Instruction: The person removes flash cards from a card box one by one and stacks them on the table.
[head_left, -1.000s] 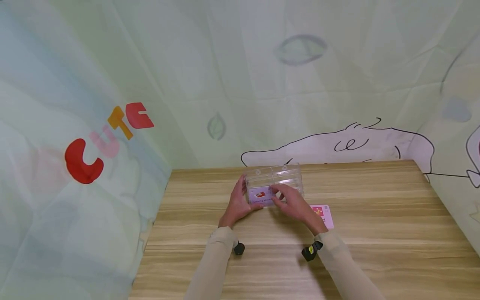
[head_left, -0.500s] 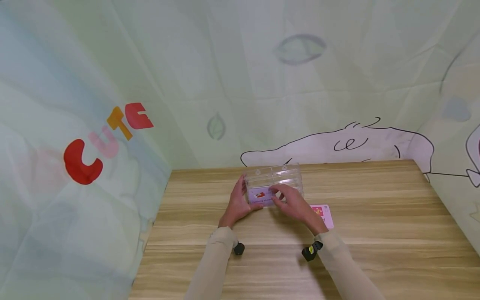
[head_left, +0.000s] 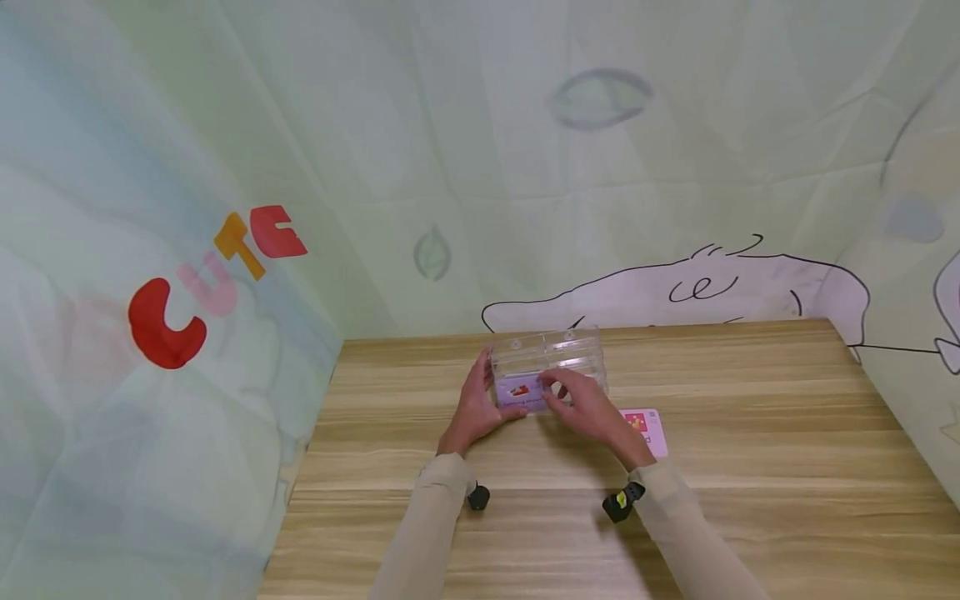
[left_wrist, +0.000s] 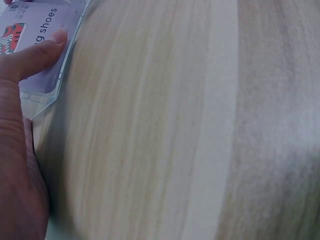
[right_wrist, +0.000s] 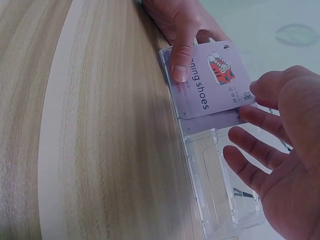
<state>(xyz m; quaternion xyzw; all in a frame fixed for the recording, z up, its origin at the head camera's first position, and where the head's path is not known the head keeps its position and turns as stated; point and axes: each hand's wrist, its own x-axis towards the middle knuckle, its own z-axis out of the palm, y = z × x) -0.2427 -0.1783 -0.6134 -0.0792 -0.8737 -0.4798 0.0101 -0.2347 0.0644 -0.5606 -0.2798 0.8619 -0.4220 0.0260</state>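
Observation:
A clear plastic card holder [head_left: 517,344] with tiered pockets stands toward the back of the table. My left hand [head_left: 478,402] grips its left end, thumb [left_wrist: 52,45] laid across the front of a purple flash card printed with "shoes" and a red shoe picture. That running shoes card [right_wrist: 212,75] sits in the front left pocket, and a second purple card [right_wrist: 215,122] sticks out from behind it. Thumb and index finger of my right hand [head_left: 587,406] pinch the running shoes card at its right corner, the other fingers loosely spread over the front right pocket [right_wrist: 212,170].
A pink card [head_left: 651,432] lies on the wooden table [head_left: 750,467], partly covered by my right forearm. Behind the table hangs a pale printed cloth [head_left: 480,167], close to the back edge. Another cloth wall is at the left.

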